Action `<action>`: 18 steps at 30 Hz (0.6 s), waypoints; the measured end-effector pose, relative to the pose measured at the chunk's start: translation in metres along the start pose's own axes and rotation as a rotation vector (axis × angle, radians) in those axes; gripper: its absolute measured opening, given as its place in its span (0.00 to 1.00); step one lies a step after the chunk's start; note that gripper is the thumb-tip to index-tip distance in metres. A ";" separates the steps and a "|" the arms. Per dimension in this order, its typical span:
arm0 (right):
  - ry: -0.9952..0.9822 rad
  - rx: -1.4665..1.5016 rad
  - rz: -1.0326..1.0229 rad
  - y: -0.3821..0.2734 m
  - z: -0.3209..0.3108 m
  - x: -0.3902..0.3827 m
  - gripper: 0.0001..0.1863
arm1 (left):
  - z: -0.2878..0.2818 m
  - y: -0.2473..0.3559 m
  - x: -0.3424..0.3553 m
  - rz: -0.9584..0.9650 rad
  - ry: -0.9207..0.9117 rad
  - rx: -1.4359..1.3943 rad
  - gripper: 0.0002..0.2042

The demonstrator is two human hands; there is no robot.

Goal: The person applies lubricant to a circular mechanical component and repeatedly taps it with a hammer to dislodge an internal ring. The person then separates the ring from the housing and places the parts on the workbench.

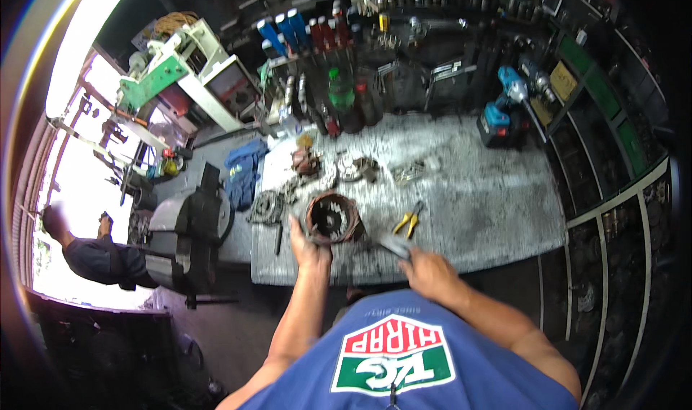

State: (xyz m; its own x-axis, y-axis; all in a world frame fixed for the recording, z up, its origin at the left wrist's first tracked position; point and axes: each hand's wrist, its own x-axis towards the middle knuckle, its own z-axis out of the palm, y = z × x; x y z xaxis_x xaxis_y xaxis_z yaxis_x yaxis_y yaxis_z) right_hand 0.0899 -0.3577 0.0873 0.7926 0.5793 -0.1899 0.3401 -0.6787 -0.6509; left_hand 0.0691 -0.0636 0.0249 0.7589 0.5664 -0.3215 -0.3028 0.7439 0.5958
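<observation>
My left hand (310, 248) is closed on the lower left side of a stator (355, 227), a ring with reddish-brown windings and an open, toothed middle. The stator is held at the near part of the metal-topped bench. To its right, my right hand (431, 272) is closed around a grey tool (393, 246) that points toward the stator. Motion blurs this tool's far end, so its kind is unclear. Pliers with yellow handles (409, 221) lie just beyond it. Left of the stator are a grey metal housing (267, 207) and a dark rod (278, 239).
More dismantled parts (358, 168) and a copper-coloured part (305, 163) lie farther back on the bench (490, 223). Bottles (342, 89) line its rear. A teal cordless power tool (504, 107) stands back right. At left are a vise (187, 223), blue cloth (245, 172) and another person (101, 259).
</observation>
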 end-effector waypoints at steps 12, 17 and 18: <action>0.680 0.203 -0.643 -0.044 -0.061 -0.014 0.10 | 0.000 -0.001 -0.008 -0.059 0.168 -0.148 0.33; 0.555 0.160 -0.676 -0.026 -0.035 -0.002 0.16 | 0.003 -0.001 -0.004 -0.042 0.141 -0.209 0.34; 0.247 0.036 -0.363 -0.016 -0.024 0.002 0.19 | 0.002 0.000 -0.003 -0.084 0.091 -0.274 0.34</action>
State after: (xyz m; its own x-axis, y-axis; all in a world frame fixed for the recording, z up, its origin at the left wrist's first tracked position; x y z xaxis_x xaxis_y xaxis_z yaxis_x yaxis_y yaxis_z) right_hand 0.0978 -0.3564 0.1147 0.7239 0.6489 0.2344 0.6044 -0.4328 -0.6688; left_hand 0.0677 -0.0661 0.0272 0.7368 0.5193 -0.4331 -0.3949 0.8503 0.3479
